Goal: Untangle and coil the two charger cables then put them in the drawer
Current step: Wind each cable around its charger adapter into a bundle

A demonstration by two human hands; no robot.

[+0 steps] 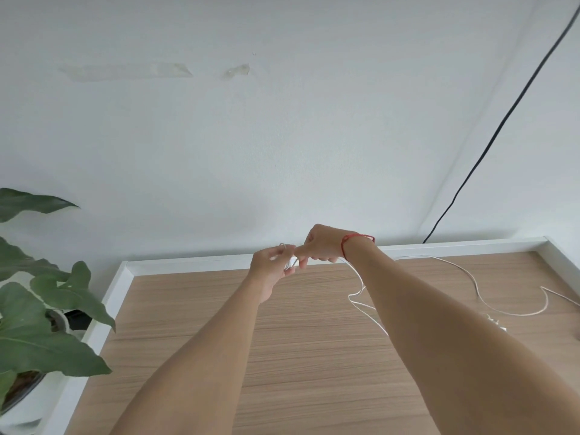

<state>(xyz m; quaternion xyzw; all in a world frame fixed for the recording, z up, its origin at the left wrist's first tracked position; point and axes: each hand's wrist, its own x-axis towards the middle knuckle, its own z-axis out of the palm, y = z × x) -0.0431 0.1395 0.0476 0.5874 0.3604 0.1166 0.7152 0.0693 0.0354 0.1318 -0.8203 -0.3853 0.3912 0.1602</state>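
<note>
Both hands are raised together over the far edge of the wooden tabletop [282, 340]. My left hand [271, 265] pinches small loops of a thin white charger cable [290, 263]. Touching it from the right, my right hand [323, 244], with a red string on its wrist, grips the same cable. From the hands the cable drops behind my right forearm and bends on the table [356, 296]. More white cable [477, 291] snakes over the right part of the table, with a small white plug [499, 324] by my right forearm. No drawer is in view.
A white raised rim [103, 312] runs along the table's left and far sides. A potted plant [40, 318] with large green leaves stands at the left. A black cord [489, 142] hangs down the white wall at the back right.
</note>
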